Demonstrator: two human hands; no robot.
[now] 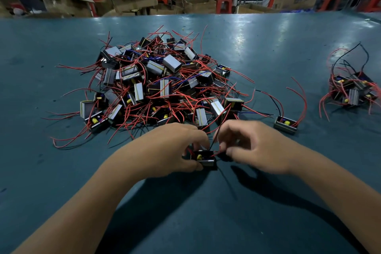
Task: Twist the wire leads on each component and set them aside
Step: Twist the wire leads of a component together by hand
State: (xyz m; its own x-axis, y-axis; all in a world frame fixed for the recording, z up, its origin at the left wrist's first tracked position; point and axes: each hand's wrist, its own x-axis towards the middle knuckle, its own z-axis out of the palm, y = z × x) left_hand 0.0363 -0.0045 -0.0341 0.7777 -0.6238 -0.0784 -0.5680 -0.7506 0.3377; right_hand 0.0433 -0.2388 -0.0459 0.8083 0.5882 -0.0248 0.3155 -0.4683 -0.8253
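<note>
Red-wired components form the unworked pile (156, 84) at bench (61, 171) centre. Left hand (171, 148) grips one component (206, 160) near the front edge; right hand (253, 148) pinches its leads (215, 140). Judged step: twisting. Next: carry it right to the finished group (352, 90), across open bench, past the stray component (286, 125).

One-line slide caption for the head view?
Left hand holds a component while right hand pinches its wire leads.

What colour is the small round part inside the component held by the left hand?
Yellow part, seen in the head view.
</note>
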